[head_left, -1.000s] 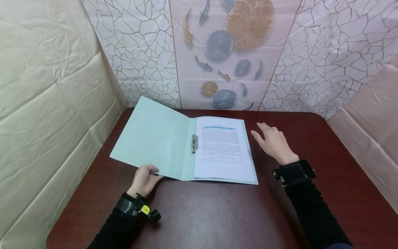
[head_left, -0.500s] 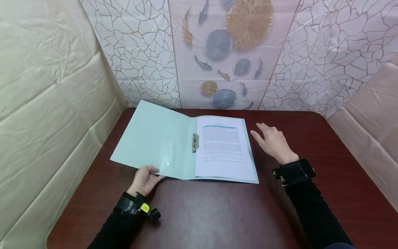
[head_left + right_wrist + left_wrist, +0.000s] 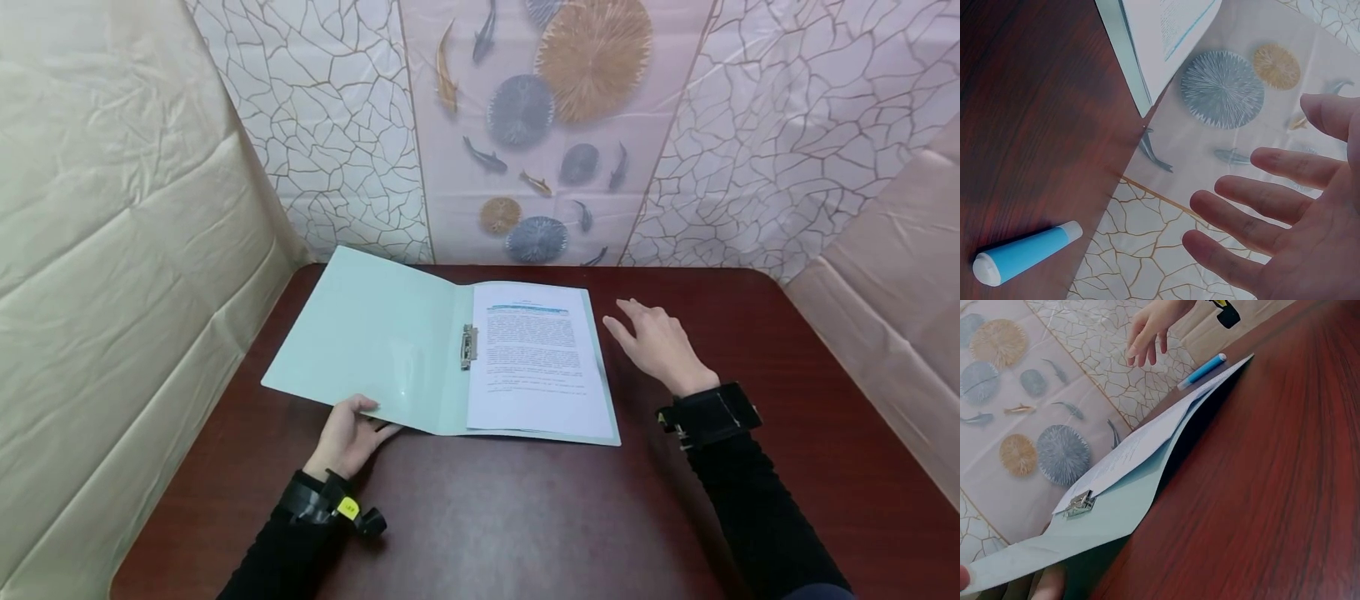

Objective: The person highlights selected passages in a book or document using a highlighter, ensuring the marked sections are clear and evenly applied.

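Left hand [image 3: 347,437], thumb [image 3: 362,403] atop folder [image 3: 367,337]

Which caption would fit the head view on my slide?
Left hand grips an open pale-green folder with a printed sheet; the empty right hand hovers beside it.

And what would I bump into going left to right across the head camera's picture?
Cream cloth → left hand → metal clip → printed page → right hand → pinkish cloth.
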{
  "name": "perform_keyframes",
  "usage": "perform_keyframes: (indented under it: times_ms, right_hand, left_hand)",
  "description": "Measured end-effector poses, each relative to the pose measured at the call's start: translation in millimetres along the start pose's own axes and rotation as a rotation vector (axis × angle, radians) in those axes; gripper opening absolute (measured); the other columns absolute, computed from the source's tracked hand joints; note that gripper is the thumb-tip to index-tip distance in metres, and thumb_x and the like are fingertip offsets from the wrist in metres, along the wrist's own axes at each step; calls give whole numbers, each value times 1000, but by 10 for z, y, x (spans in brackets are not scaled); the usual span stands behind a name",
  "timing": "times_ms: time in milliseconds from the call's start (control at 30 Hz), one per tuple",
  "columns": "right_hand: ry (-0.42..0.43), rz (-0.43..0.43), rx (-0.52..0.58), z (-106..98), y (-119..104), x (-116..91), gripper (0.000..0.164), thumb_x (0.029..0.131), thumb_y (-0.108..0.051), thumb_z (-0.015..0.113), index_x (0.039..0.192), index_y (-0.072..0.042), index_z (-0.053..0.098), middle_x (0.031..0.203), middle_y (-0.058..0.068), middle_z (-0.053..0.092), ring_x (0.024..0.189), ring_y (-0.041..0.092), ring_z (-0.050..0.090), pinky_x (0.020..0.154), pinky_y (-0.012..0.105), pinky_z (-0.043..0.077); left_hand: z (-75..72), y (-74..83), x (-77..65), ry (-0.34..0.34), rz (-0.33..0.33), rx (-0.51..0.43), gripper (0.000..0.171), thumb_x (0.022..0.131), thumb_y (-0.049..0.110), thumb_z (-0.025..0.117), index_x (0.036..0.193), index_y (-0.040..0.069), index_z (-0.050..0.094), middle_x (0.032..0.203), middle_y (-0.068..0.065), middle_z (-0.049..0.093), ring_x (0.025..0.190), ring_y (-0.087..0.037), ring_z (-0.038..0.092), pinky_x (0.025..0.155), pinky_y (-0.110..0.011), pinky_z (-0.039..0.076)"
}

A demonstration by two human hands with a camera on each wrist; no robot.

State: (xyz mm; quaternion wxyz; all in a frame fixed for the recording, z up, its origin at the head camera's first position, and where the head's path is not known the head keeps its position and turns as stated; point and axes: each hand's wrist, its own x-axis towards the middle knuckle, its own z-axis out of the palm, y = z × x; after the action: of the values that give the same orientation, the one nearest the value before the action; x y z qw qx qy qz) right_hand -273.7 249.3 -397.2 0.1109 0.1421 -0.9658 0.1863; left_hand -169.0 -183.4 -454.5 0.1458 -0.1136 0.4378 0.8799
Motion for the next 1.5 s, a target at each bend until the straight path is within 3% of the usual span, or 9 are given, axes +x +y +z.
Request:
perform_keyframes:
  times_ms: [200, 433, 567, 733, 800, 900, 1033, 1133, 1500]
  right_hand:
    - [-9, 10, 4, -28, -2, -3, 56, 101, -33, 47, 139, 8, 44, 140, 34, 45, 125, 49, 47, 97, 60, 42]
    - [-17, 21, 1, -52, 25, -1, 56, 101, -33, 47, 139, 8, 44, 141, 34, 45, 126, 49, 46, 98, 61, 41]
    - [-15, 19, 1, -48, 34, -8, 55, 101, -32, 48, 139, 8, 45, 140, 33, 46, 125, 49, 47, 98, 61, 42]
    - [-13, 14, 7, -48, 31, -15, 54, 100, -29, 49, 138, 8, 45, 139, 33, 46, 125, 49, 47, 98, 61, 42]
    - [-13, 15, 13, -54, 30, -15, 53, 100, -28, 50, 139, 8, 45, 140, 33, 46, 125, 48, 48, 98, 60, 42]
    - [-14, 12, 18, -71, 29, -11, 54, 100, -29, 50, 140, 8, 43, 137, 33, 49, 115, 47, 55, 92, 58, 46]
    - [-38, 23, -5, -94, 47, 1, 57, 100, -29, 49, 143, 6, 38, 90, 23, 66, 74, 36, 62, 64, 43, 49]
    - [-58, 46, -25, -107, 80, -1, 59, 101, -28, 47, 147, 4, 31, 58, 10, 49, 54, 23, 47, 49, 32, 35]
    - [-109, 87, -14, -167, 252, -64, 62, 101, -20, 41, 153, 2, 15, 50, 4, 39, 40, 18, 34, 40, 28, 27]
  left_hand:
    - [-18, 32, -44, 14, -26, 91, 28, 99, 11, 36, 127, 10, 39, 131, -9, 44, 136, -36, 40, 110, -52, 37]
    - [-29, 125, -79, -5, -144, 701, 56, 96, 54, 47, 100, 0, 60, 95, -17, 71, 82, -29, 72, 78, -44, 59]
    - [-31, 181, -87, -198, -201, 881, 63, 99, 53, 42, 74, -1, 66, 82, -18, 74, 76, -31, 73, 71, -43, 59]
    - [124, 180, -48, -489, -158, 912, 51, 104, 34, 40, 93, -7, 67, 96, -24, 73, 90, -37, 71, 79, -47, 58]
    - [243, 176, -12, -535, -89, 929, 45, 104, 31, 41, 103, -8, 64, 103, -25, 70, 98, -40, 69, 84, -46, 57]
    - [429, 180, 69, -479, 56, 992, 40, 103, 29, 45, 111, -6, 62, 110, -25, 67, 105, -39, 65, 89, -40, 56]
    - [634, 177, 200, -274, 181, 1176, 35, 101, 28, 49, 118, 1, 63, 121, -16, 65, 118, -31, 60, 98, -40, 50]
    - [751, 142, 287, -186, 195, 1355, 37, 100, 26, 49, 127, 4, 61, 132, -13, 60, 128, -28, 52, 104, -46, 44]
    - [878, -99, 492, -282, 160, 1718, 52, 99, 29, 51, 140, -2, 47, 146, -29, 42, 143, -42, 27, 115, -53, 29]
